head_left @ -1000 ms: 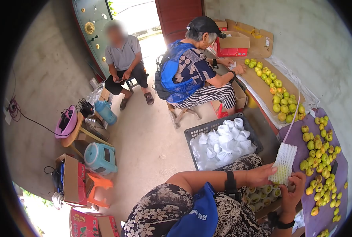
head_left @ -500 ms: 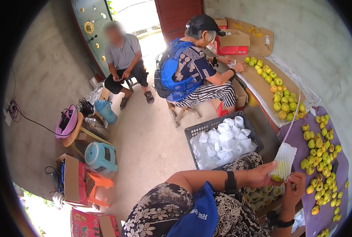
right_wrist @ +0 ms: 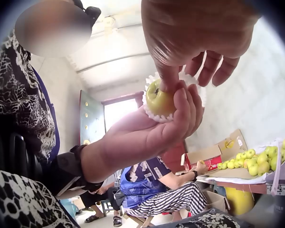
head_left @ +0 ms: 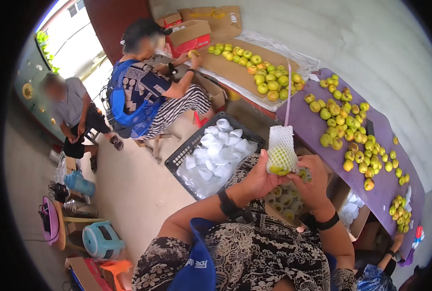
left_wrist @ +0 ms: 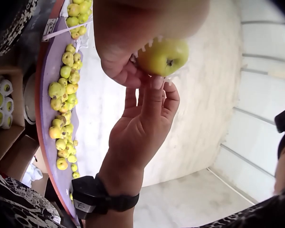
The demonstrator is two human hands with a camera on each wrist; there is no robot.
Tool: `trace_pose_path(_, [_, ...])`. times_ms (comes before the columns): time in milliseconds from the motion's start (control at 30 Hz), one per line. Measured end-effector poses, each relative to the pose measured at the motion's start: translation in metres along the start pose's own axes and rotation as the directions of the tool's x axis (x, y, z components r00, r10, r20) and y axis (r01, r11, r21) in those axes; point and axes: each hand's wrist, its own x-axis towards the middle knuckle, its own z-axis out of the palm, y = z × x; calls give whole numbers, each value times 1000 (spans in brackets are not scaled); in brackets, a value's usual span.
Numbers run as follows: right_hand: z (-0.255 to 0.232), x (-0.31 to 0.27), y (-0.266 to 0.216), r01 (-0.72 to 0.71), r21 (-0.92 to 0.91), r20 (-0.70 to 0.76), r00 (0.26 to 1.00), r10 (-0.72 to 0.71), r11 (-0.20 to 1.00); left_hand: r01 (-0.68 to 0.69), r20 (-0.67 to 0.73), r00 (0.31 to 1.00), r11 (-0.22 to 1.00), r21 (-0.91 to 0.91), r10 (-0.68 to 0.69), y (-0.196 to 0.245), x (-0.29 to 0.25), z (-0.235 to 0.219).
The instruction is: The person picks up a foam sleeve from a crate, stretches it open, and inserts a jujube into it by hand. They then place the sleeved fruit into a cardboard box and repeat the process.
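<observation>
A yellow-green apple (head_left: 278, 169) sits in a white foam fruit net (head_left: 280, 139), its bare end sticking out below the mesh. My left hand (head_left: 260, 180) holds it from the side, fingers curved round the net in the right wrist view. My right hand (head_left: 314, 182) pinches the net's lower edge beside the apple. In the left wrist view the right thumb and fingertips meet at that edge, right by the apple (left_wrist: 167, 58). The right wrist view has the right thumb against the apple (right_wrist: 159, 100). Below the hands is a box of netted apples (head_left: 287, 200).
Loose apples (head_left: 351, 123) lie on a purple tabletop (head_left: 307, 114), more on a cardboard-covered table (head_left: 216, 63). A black crate (head_left: 172, 162) holds white foam nets (head_left: 216, 150). A person in a blue vest (head_left: 133, 97) handles an apple; another (head_left: 75, 109) sits by the door.
The head view has turned right, bringing another person's arm into view at the lower right. The net now sits further down round the apple. The vested person now holds up an apple.
</observation>
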Motion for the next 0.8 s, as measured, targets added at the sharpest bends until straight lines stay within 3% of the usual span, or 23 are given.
trace_pose_path(200, [1, 0, -6, -65, 78, 19, 998, 64, 995, -3, 73, 997, 999, 37, 0, -7, 0, -7])
trace_pose_path(267, [2, -1, -5, -65, 93, 4, 998, 65, 994, 25, -29, 999, 999, 45, -24, -9, -1, -2])
trace_pose_path(433, [3, -3, -4, -51, 106, -30, 998, 55, 993, 13, 19, 1000, 996, 84, -15, -11, -3, -2])
trace_pose_path(500, [7, -6, -8, -266, 280, -39, 957, 288, 922, 12, 42, 999, 995, 97, -16, -9, -3, -2])
trace_pose_path(600, [9, -10, -4, -323, 349, 43, 943, 330, 880, -27, 63, 998, 992, 124, 20, -8, -3, -2])
trace_pose_path(700, [9, -12, 1, -227, 200, 58, 974, 220, 953, -68, 93, 994, 990, 121, 57, -12, 1, -1])
trace_pose_path(800, [9, -13, 0, -259, 258, 54, 966, 253, 931, -37, 143, 989, 997, 71, 26, -18, 2, -9])
